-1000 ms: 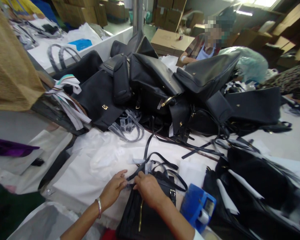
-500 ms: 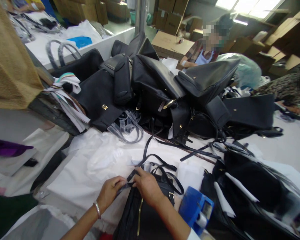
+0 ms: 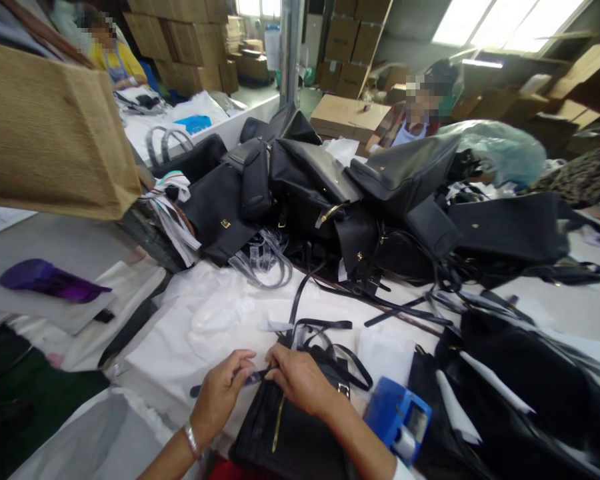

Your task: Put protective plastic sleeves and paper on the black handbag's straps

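Note:
A black handbag (image 3: 293, 437) with a gold zip lies on white sheets (image 3: 205, 320) right in front of me. My left hand (image 3: 220, 393) and my right hand (image 3: 300, 380) meet at its top edge. Both pinch the same thin black strap (image 3: 253, 379), which runs between their fingertips. More loops of the bag's straps (image 3: 330, 333) lie just beyond my right hand. A silver bangle sits on my left wrist.
A blue tape dispenser (image 3: 397, 420) stands right of the bag. A big heap of black handbags (image 3: 360, 200) fills the table behind. More black bags (image 3: 525, 373) lie at the right. A woven tan bag (image 3: 50, 127) hangs at upper left. People work at the back among cardboard boxes.
My hands stay on the strap; the left has slid a little left along it. The camera has tilted up, showing more of the room.

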Tool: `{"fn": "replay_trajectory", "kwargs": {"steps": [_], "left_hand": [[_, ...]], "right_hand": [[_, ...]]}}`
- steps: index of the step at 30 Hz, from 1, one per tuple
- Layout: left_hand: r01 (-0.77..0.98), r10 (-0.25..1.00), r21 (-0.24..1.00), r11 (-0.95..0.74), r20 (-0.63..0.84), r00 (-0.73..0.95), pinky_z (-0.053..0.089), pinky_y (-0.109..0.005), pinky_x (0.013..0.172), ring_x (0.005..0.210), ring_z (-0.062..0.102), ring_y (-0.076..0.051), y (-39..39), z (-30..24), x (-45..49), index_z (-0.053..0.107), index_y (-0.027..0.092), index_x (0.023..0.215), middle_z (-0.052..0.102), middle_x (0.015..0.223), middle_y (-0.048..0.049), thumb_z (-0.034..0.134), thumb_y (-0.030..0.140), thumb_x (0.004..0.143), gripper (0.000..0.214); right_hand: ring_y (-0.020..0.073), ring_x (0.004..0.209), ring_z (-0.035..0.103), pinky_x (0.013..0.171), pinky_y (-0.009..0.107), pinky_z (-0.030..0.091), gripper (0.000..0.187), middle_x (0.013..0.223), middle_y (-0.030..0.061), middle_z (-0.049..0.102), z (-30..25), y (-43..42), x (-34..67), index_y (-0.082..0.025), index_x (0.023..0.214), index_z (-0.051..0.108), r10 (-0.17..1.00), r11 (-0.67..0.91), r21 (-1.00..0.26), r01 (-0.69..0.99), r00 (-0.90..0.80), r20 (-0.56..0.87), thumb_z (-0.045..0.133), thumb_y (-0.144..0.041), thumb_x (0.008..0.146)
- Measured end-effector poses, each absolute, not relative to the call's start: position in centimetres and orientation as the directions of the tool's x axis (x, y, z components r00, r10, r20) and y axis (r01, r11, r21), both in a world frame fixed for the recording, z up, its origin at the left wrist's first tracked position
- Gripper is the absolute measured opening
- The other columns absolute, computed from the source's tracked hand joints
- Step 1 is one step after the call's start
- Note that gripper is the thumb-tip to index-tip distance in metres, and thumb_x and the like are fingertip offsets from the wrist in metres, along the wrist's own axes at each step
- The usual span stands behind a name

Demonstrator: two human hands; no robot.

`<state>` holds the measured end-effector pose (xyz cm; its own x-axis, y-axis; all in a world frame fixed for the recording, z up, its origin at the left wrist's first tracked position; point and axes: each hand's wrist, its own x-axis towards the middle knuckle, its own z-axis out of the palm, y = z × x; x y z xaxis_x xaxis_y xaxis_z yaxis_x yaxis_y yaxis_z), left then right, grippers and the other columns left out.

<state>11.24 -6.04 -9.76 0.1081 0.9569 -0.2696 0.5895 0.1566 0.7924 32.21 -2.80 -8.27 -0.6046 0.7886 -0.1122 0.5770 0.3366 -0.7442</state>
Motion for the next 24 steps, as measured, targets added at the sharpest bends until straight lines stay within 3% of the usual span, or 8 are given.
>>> {"fn": "replay_trajectory", "kwargs": {"steps": [4,9,15,20,24], "left_hand": [[0.589,0.961,0.792,0.159,-0.26,0.089,0.044,-0.03,0.082,0.086,0.064,-0.018,-7.5,-8.7,12.6,0.053,0.025,0.107,0.069,0.087,0.0031,0.044,0.04,0.092,0.023],[0.575,0.962,0.801,0.165,-0.26,0.087,0.046,-0.031,0.081,0.084,0.065,-0.019,-9.5,-7.1,14.4,0.052,0.025,0.106,0.068,0.085,0.002,0.045,0.039,0.092,0.021],[0.51,0.967,0.84,0.182,-0.247,0.062,0.048,-0.03,0.083,0.09,0.065,-0.019,-12.3,-6.1,16.5,0.053,0.025,0.107,0.07,0.094,0.0002,0.045,0.034,0.091,0.02],[0.525,0.977,0.828,0.196,-0.214,-0.027,0.048,-0.032,0.084,0.092,0.063,-0.021,-14.9,-7.0,17.3,0.056,0.024,0.107,0.067,0.095,-0.0026,0.047,0.033,0.089,0.022],[0.546,0.985,0.828,0.128,-0.172,0.029,0.046,-0.03,0.087,0.096,0.061,-0.021,-16.2,-7.1,17.4,0.059,0.023,0.105,0.064,0.098,-0.0037,0.049,0.032,0.089,0.021]], "right_hand": [[0.0157,0.084,0.061,0.072,0.023,0.04,0.029,0.092,0.0009,0.064,-7.3,-5.1,32.6,-0.023,0.117,0.05,0.826,0.267,-0.804,0.532,-0.556,-0.094,0.057,-0.026,0.089],[0.0145,0.078,0.06,0.067,0.022,0.037,0.022,0.087,-0.0018,0.065,-7.4,-7.6,32.6,-0.025,0.102,0.061,0.886,0.153,-0.81,0.566,-0.442,-0.141,0.065,-0.036,0.084],[0.0114,0.068,0.059,0.06,0.02,0.033,0.008,0.076,-0.0051,0.067,-7.2,-9.5,33.2,-0.026,0.088,0.066,0.884,0.073,-0.839,0.539,-0.424,-0.195,0.066,-0.032,0.082],[0.0123,0.071,0.061,0.059,0.02,0.03,0.008,0.077,-0.0036,0.07,-7.5,-10.8,34.3,-0.023,0.081,0.066,0.851,0.135,-0.81,0.571,-0.485,-0.2,0.067,-0.032,0.08],[0.0109,0.067,0.058,0.058,0.021,0.029,0.011,0.076,-0.0026,0.068,-7.4,-12.1,35.0,-0.02,0.078,0.062,0.799,0.257,-0.797,0.546,-0.584,-0.142,0.061,-0.029,0.084]]}}
